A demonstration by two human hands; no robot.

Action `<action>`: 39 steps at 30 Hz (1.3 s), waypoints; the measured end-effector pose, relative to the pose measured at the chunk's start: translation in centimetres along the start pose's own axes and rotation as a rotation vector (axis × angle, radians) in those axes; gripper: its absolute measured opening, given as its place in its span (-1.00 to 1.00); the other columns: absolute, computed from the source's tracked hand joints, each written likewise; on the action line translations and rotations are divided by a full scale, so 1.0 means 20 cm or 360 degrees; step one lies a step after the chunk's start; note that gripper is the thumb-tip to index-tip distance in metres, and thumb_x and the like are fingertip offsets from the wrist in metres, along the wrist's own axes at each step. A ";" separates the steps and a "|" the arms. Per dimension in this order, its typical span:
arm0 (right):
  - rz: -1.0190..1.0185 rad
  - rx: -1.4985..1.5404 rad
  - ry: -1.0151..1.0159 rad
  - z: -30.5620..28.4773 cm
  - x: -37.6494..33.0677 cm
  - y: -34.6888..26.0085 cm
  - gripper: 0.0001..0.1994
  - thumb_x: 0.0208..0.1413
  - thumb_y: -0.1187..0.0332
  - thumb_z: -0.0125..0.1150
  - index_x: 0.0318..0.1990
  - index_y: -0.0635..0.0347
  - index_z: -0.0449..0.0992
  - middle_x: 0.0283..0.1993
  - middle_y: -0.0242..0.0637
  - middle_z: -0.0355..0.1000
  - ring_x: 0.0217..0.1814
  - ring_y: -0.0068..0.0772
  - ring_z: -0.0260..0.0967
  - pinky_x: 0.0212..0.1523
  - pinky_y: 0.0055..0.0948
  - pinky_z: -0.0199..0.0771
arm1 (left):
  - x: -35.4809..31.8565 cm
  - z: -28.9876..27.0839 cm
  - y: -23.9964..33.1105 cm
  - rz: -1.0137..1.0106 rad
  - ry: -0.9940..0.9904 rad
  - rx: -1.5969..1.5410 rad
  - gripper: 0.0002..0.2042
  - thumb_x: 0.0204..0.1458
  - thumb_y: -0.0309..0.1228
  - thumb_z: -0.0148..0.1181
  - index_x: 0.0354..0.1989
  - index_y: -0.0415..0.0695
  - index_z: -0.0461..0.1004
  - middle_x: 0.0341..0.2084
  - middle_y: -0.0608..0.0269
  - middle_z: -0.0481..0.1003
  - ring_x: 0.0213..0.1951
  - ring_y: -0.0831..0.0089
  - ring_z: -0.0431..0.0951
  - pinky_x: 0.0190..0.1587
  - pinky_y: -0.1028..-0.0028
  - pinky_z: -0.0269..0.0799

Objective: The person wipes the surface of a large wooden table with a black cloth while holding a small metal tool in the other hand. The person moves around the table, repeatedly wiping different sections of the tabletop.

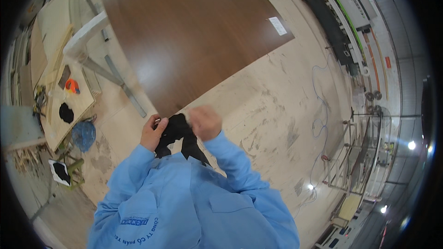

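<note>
A bunched black cloth (pixel 174 128) is in front of my body, close to the near corner of a large brown wood-grain panel (pixel 194 32). My left hand (pixel 152 132) grips its left side, thumb bent over the fabric. At the cloth's right edge is my right hand (pixel 204 122), curled and smeared by motion, so whether its fingers hold the cloth is unclear. More dark material hangs below the hands, and I cannot make out where the cloth ends. A white label (pixel 278 26) is stuck near the panel's right edge.
To the left, a wooden worktable (pixel 69 122) bears an orange tape roll (pixel 72 86) and a black cloth-like piece (pixel 66 113). A blue bag (pixel 84 136) hangs beside it. Metal bars stand left of the panel. On the right, a thin cable (pixel 318 110) crosses the floor near metal racks (pixel 355 157).
</note>
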State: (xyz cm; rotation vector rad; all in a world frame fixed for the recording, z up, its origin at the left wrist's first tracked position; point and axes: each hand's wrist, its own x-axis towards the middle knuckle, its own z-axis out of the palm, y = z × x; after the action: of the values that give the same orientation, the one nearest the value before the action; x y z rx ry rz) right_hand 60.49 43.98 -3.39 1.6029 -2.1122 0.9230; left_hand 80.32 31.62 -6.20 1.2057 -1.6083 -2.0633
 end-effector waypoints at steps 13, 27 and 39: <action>0.0132 -0.0124 0.0187 -0.11 0.10 0.56 -0.86 -0.06 0.44 0.30 -0.29 0.05 0.59 -0.34 -0.23 0.45 -0.32 -0.13 0.45 -0.41 -0.21 0.49 | 0.04 -0.02 0.10 -0.0104 0.0016 0.0176 -0.44 0.15 -0.08 0.29 0.12 -0.33 0.42 -0.05 0.10 0.56 -0.07 0.42 0.54 0.06 0.42 0.41; 0.1454 -0.0243 0.1218 -0.26 0.52 2.54 -0.87 0.03 0.46 0.33 -0.24 0.09 0.60 -0.31 -0.29 0.57 -0.36 -0.28 0.55 -0.31 -0.33 0.54 | 0.00 -0.03 0.21 -0.0047 0.0079 0.0598 -0.44 0.21 -0.07 0.21 0.19 -0.31 0.40 0.09 0.13 0.49 0.11 0.34 0.44 0.22 0.34 0.27; 0.1131 -0.0257 0.1152 -0.21 0.56 2.48 -0.87 0.00 0.51 0.34 -0.27 0.08 0.61 -0.32 -0.33 0.56 -0.35 -0.33 0.55 -0.34 -0.37 0.54 | -0.02 -0.12 0.16 -0.0235 0.0086 0.0475 -0.41 0.23 -0.09 0.19 0.29 -0.27 0.30 0.18 0.19 0.42 0.17 0.38 0.38 0.28 0.37 0.20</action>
State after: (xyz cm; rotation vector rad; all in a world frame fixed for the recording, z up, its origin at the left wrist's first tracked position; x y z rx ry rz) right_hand 9.76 46.39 -8.07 0.2949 -2.1007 1.2434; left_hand 81.42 29.23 -3.18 1.5059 -1.9036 -1.9004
